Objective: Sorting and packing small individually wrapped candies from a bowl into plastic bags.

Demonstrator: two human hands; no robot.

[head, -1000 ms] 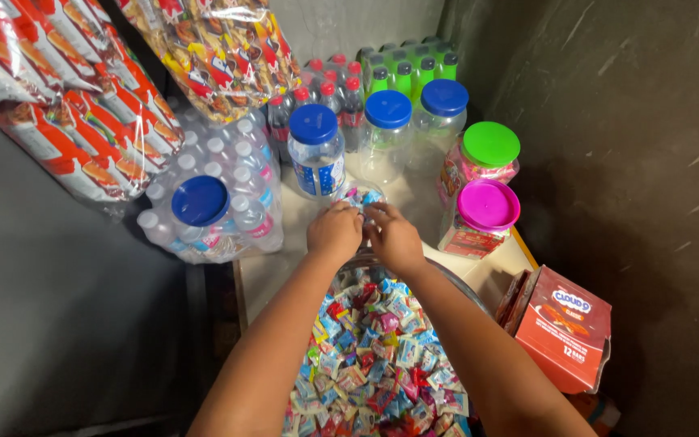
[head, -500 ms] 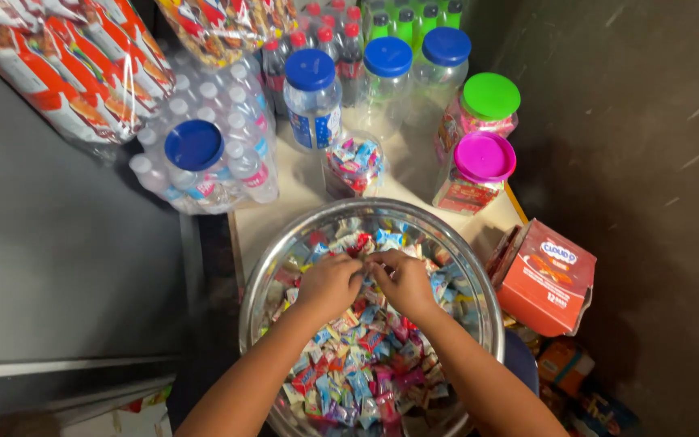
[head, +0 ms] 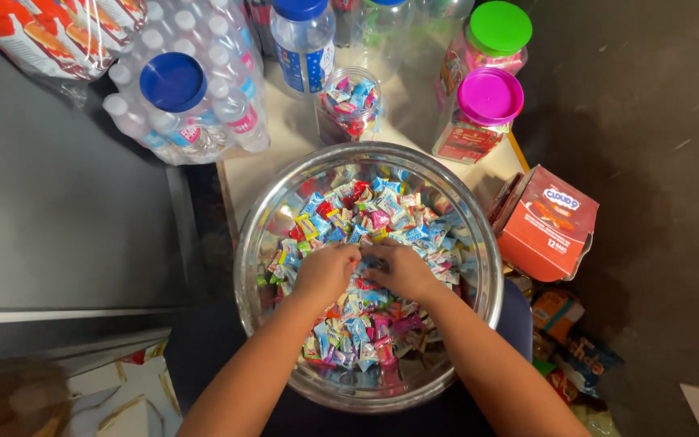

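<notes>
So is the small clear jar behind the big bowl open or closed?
Open. The small clear jar has no lid on its mouth, and wrapped candies show at the top.

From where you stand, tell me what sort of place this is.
Probably a small shop or stall that sells sweets. A big steel bowl holds wrapped candies, lidded plastic jars stand on the counter, and shrink-wrapped water bottles are stacked beside them.

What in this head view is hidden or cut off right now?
- Fingertips of the left hand and right hand: curled into the sweets, so any grip is hidden.
- Bottom of the metal bowl: covered by sweets.
- Blue-lidded bottle and green-lidded jar: cut off by the top edge.
</notes>
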